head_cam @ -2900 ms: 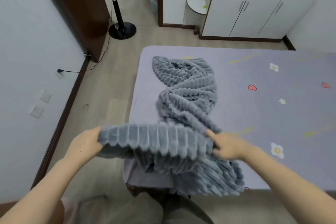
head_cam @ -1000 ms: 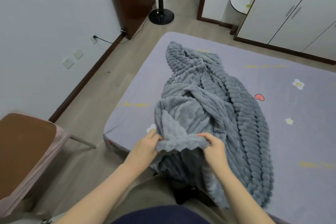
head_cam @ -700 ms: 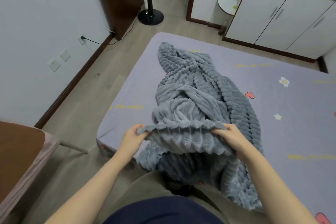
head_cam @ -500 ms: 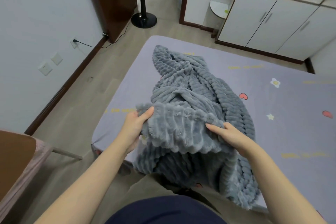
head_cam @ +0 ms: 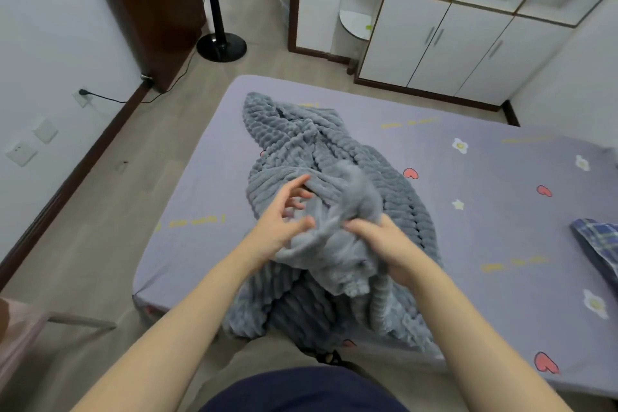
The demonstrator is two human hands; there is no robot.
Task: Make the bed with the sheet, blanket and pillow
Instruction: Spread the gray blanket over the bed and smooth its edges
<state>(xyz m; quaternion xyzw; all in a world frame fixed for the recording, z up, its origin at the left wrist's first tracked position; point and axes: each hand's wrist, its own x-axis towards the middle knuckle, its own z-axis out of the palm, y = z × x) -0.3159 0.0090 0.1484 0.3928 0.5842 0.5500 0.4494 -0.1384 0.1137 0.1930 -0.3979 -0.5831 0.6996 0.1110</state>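
Change: my left hand [head_cam: 284,222] has dropped the stretched edge, fingers spread, close beside my right hand [head_cam: 384,244], which bunches the blanket [head_cam: 317,144] | Where: heaped on the sheet [head_cam: 485,211] by the bed's near corner | Meaning: probably still hunting a corner; not spread yet

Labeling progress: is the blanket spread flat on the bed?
No, the blanket lies bunched in a heap on the sheet, right hand gripping it.

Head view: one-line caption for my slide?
Bunched grey blanket on the purple sheet, gripped by the right hand; left hand open.
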